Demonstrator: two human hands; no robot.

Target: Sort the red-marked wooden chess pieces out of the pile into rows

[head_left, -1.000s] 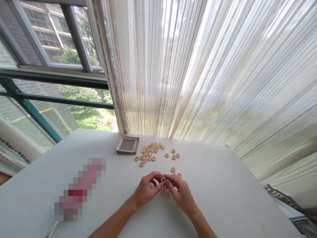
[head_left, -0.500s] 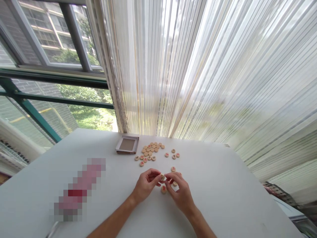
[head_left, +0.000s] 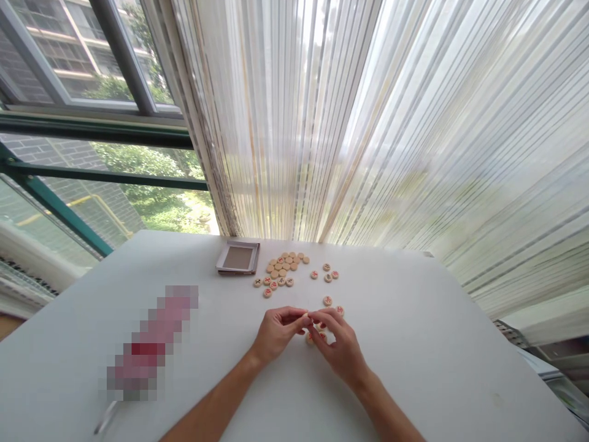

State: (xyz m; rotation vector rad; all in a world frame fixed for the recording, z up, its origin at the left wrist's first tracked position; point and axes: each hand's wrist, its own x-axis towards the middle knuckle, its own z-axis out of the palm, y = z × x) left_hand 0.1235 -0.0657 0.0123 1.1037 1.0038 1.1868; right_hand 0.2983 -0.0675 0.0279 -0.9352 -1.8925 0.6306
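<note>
Pale daylight comes through the striped curtain (head_left: 294, 123) ahead of me, with the window frame (head_left: 115, 55) off to my left, and everything lies on this smooth white surface (head_left: 207, 344). Now to the middle: one small round playing piece (head_left: 306, 315), up off the surface between my fingertips, just above a few loose lettered discs (head_left: 310, 338) partly hidden by my fingers. My left hand (head_left: 275, 336) has it in a narrow pinch, thumb to fingers; my right hand (head_left: 341, 345) comes in from the other side, fingertips bunched close, and whether they grip it or merely steady it I can't tell. Light, I'd judge, and stiff, wooden by its colour, so no giving under a squeeze and little risk of breaking; the rounded rim could slip, mind you, so the sound hold is across opposite points of the edge, pads flat. Which way is it pointing? Only a pale sliver shows, so I can't call where its face looks. Round as it is, no long axis runs across it, just the short one through its thickness. Farther off, plain-backed discs (head_left: 281, 268) huddle beside the shallow box (head_left: 238, 258), and that blurred pink thing (head_left: 150, 344) lies well apart, slanting on my left.
</note>
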